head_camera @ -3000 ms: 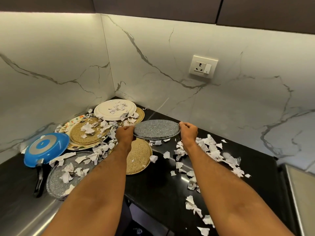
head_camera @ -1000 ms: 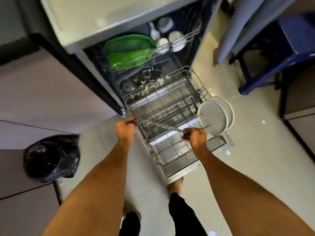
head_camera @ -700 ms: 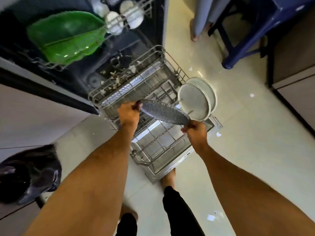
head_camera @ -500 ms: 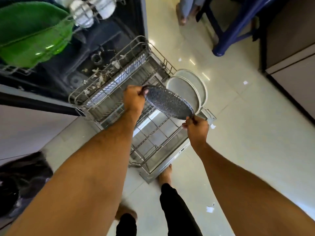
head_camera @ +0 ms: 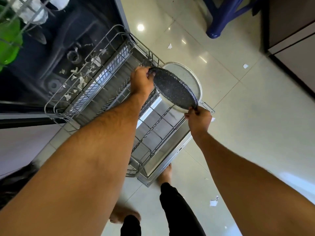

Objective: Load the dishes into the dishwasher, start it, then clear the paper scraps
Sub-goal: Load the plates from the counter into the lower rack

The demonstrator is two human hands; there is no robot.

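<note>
I hold a dark speckled round plate [head_camera: 173,88] tilted on edge above the pulled-out lower rack [head_camera: 109,97] of the open dishwasher. My left hand [head_camera: 140,80] grips its far rim and my right hand [head_camera: 198,119] pinches its near rim. Just behind it, pale round plates [head_camera: 187,76] stand upright at the rack's right end. Paper scraps [head_camera: 80,79] lie in the back of the rack and on the dishwasher floor.
The upper rack holds a green dish [head_camera: 9,41] and white cups [head_camera: 37,13]. Scraps [head_camera: 213,203] dot the tiled floor. A blue stool [head_camera: 219,23] stands at the back right, a cabinet [head_camera: 293,45] to the right, a black bag [head_camera: 15,181] at left. My feet stand by the door [head_camera: 163,150].
I carried the speckled plate from the counter to the dishwasher. Over the last second it tilted upright and moved right, close to the pale plates in the rack.
</note>
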